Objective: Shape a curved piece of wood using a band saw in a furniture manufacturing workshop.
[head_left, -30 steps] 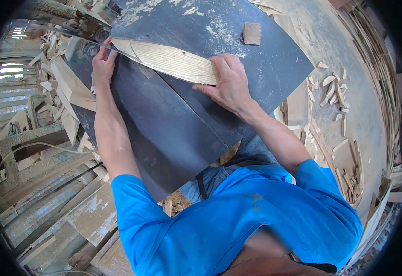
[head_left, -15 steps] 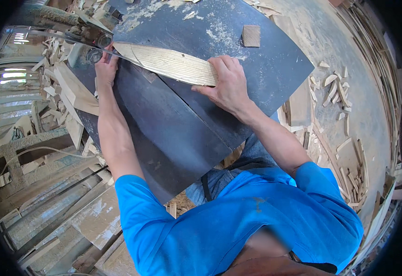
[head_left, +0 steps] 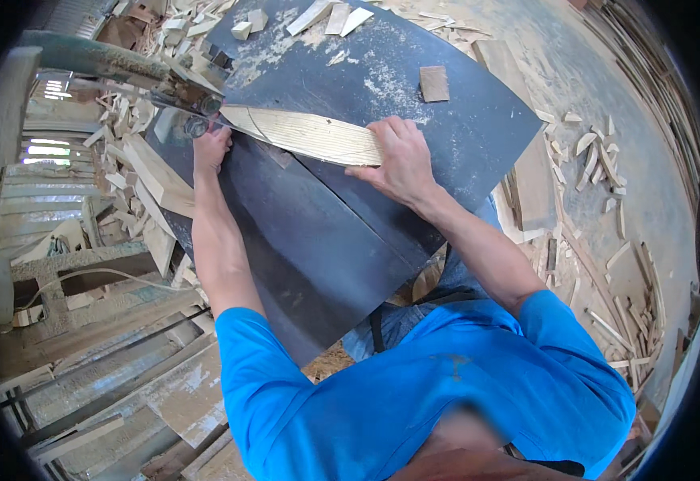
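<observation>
Wooden board [head_left: 314, 135] lies flat on the bench [head_left: 326, 240], left hand [head_left: 210, 148] at its left end, right hand [head_left: 398, 160] on its right end. Small block [head_left: 434, 82] sits behind; offcuts [head_left: 598, 152] litter the floor to the right.

Pale, grained wooden piece [head_left: 311, 135], tapered toward its left, lying flat, apparently partly cut
</observation>
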The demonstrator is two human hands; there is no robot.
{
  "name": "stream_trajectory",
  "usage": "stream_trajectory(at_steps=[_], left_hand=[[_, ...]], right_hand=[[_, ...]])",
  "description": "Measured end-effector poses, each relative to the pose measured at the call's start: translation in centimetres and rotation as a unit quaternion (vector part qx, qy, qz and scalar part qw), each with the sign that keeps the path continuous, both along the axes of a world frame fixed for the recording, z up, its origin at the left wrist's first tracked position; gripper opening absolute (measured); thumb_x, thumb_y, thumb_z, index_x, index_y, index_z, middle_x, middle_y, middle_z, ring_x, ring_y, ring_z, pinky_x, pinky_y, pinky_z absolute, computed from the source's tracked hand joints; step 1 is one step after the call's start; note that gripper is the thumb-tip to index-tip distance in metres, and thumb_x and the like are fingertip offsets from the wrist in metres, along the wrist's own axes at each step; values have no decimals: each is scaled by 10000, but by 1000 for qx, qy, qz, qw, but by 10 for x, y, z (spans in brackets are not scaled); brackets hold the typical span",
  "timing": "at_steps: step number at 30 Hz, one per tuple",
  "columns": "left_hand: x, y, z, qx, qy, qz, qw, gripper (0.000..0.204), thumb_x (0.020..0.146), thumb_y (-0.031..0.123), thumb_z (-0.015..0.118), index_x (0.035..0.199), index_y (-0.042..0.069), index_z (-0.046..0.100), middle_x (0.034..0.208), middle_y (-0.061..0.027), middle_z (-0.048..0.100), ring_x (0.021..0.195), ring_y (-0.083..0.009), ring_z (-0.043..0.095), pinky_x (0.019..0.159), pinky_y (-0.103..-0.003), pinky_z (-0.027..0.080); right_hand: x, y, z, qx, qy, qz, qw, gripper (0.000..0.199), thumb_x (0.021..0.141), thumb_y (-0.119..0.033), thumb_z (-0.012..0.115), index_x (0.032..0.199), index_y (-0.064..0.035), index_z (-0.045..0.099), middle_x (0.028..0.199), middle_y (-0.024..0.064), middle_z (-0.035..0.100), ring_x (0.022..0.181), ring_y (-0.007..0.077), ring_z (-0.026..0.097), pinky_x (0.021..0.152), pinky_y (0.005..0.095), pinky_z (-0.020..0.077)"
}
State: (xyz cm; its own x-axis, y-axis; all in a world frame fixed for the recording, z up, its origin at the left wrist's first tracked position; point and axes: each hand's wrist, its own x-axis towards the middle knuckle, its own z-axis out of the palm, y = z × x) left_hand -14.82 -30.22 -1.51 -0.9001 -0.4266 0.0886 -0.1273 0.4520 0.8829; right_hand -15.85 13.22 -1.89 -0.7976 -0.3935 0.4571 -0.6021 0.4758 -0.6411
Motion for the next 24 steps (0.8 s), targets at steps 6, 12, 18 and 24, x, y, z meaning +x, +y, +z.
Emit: stream_trajectory(at_steps=[6,12,18,24], left_hand=[[-6,-16,0,-24,-53,-39,998,572,962,62,723,1512,142,586,1204,-12,711,633,-46,558,530,-217,464],[4,-49,-7,-140,-89,7,986,400,968,124,723,1364,128,671,913,3,705,664,-91,626,582,-248,512],[85,-44,45,-193,-100,-36,975,273,998,83,712,1269,51,694,932,25,683,777,-78,608,679,-249,484],[175,-13,102,-53,-129,34,990,225,1091,272,639,1103,53,689,787,54,579,668,-55,517,613,-230,418]], right_hand=[[-1,-3,-1,-4,3,-2,1000,722,647,-447,962,1176,-42,680,1112,122,636,1048,336,597,929,460,497],[-3,-24,0,-11,15,-10,1000,704,685,-461,941,1165,-26,667,1093,148,638,1051,357,599,930,468,497],[10,18,-2,-14,47,-18,999,710,696,-441,944,1175,-15,638,1085,173,643,1032,384,613,908,478,497],[57,82,12,52,-16,-15,998,654,736,-318,932,1229,-18,624,1144,164,632,1036,385,591,911,463,480]])
